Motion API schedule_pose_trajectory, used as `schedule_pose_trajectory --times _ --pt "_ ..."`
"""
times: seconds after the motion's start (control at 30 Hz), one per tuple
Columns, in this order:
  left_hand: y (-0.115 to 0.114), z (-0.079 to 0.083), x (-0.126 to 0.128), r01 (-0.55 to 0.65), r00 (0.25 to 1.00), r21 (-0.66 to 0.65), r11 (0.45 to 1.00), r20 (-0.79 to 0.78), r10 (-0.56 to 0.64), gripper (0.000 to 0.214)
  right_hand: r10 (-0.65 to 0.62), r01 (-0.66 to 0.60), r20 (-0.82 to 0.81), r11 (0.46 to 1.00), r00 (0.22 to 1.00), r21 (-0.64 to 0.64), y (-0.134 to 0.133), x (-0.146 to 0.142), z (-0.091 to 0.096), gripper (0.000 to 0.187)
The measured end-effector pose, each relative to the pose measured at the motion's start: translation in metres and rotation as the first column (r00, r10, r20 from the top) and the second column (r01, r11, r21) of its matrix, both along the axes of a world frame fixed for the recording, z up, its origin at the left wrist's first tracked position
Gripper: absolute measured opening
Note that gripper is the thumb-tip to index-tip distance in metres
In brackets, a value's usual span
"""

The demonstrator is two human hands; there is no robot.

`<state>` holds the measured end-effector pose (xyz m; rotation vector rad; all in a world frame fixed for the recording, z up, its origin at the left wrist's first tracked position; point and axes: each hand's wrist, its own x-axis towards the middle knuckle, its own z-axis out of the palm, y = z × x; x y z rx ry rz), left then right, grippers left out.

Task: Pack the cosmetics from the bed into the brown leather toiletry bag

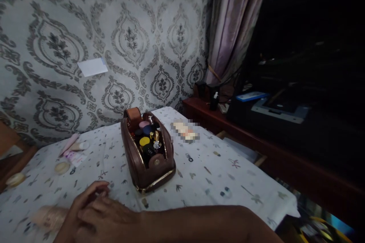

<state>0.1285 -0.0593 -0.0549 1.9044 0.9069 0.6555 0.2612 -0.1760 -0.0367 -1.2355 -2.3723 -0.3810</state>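
Both of my hands are together at the lower left, above the patterned cloth. My left hand (pixel 87 199) has its fingers loosely curved and pointing right, with nothing seen in them. Across it lies my right hand (pixel 105 216), its forearm coming in from the right; its fingers rest over the left hand and partly hide it. A blurred beige bottle or tube (pixel 47 216) lies just left of my hands. Beyond them stands a brown zip bag (pixel 129 159), unzipped, holding several small bottles and a yellow-capped container (pixel 144 141).
Pink and white tubes (pixel 75 157) and a round beige jar (pixel 62 167) lie at the left. Another round item (pixel 15 179) is near the left edge. A pixelated flat item (pixel 185 131) lies right of the bag. Dark red furniture (pixel 205 117) with a large screen (pixel 308 57) borders the right.
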Motion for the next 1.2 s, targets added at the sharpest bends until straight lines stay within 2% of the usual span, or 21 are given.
schedule_pose_trajectory --times 0.17,0.27,0.37,0.5,0.67,0.93,1.07,1.2 --pt "-0.002 0.009 0.000 -0.060 0.994 -0.044 0.997 0.087 0.064 0.044 -0.063 0.075 -0.160 0.995 0.985 0.070 0.001 -0.006 -0.024 0.027" --pt "-0.002 0.015 -0.003 -0.099 0.992 -0.017 0.995 0.074 0.100 0.052 -0.068 0.083 -0.209 0.994 0.976 0.066 0.003 -0.007 -0.039 0.028" --pt "0.008 0.014 -0.013 -0.179 0.984 0.105 0.978 0.023 0.177 0.053 -0.044 0.040 -0.185 0.999 0.982 -0.023 0.011 -0.009 -0.053 0.021" --pt "0.034 0.000 -0.036 -0.253 0.956 0.323 0.912 -0.063 0.288 0.045 -0.002 -0.008 -0.101 0.995 0.995 -0.102 0.023 -0.010 -0.063 0.024" --pt "0.057 -0.010 -0.058 -0.265 0.911 0.432 0.862 -0.180 0.370 0.035 0.010 -0.017 -0.068 0.994 0.998 -0.106 0.023 -0.011 -0.067 0.029" --pt "0.064 -0.003 -0.071 -0.282 0.836 0.562 0.778 -0.253 0.486 0.029 -0.014 0.005 -0.095 0.996 0.995 -0.089 0.016 -0.007 -0.063 0.029" --pt "0.061 0.006 -0.073 -0.327 0.780 0.540 0.776 -0.309 0.544 0.029 0.002 -0.013 -0.105 0.994 0.994 -0.107 0.011 -0.003 -0.053 0.027" --pt "0.061 0.008 -0.075 -0.421 0.776 0.460 0.782 -0.263 0.573 0.030 0.039 -0.058 -0.134 0.989 0.990 -0.138 0.008 0.001 -0.046 0.022"
